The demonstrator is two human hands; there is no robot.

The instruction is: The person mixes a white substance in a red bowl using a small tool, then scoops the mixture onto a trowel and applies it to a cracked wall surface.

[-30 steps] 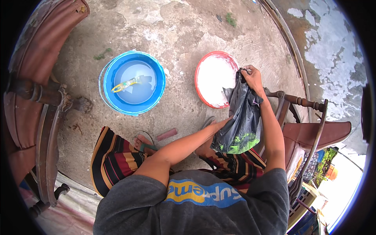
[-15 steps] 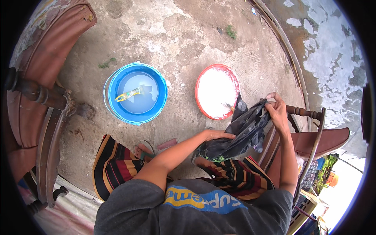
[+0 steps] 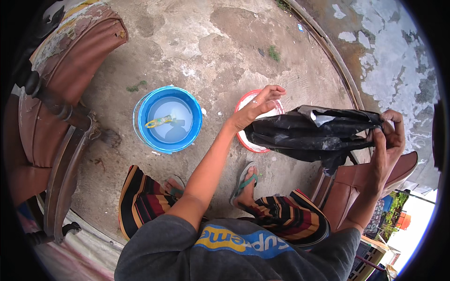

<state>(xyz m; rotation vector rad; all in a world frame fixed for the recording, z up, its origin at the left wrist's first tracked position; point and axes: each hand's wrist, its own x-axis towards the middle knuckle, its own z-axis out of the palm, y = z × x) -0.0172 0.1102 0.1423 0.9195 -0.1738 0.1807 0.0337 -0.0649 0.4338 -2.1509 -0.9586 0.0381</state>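
From afar I see the right hand (image 3: 390, 136) pinching the black bag (image 3: 314, 131) at its right end. The bag extends leftward, partly above the red basin (image 3: 244, 140), to the left hand (image 3: 255, 108), whose fingers are spread; whether it touches, I cannot tell.

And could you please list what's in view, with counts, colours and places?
Bucket: 1, blue, left of centre
Liquid: one pool, cloudy, in bucket
Handled tool: 1, yellow handle, in bucket
Basin: 1, red, white inside, right of bucket
Plastic bag: 1, black, partly over basin
Chairs: 2, brown, one each side
Ground: 1, grey-brown, underneath
Peeling surface: 1, grey-white, upper right
Sandals: 2, green-strapped, lower centre
Striped garment: 1, multicoloured, lower centre
Shirt: 1, dark grey, bottom
Feet: 2, in sandals
Left hand: 1, open, at bag's left end
Right hand: 1, gripping bag's right end
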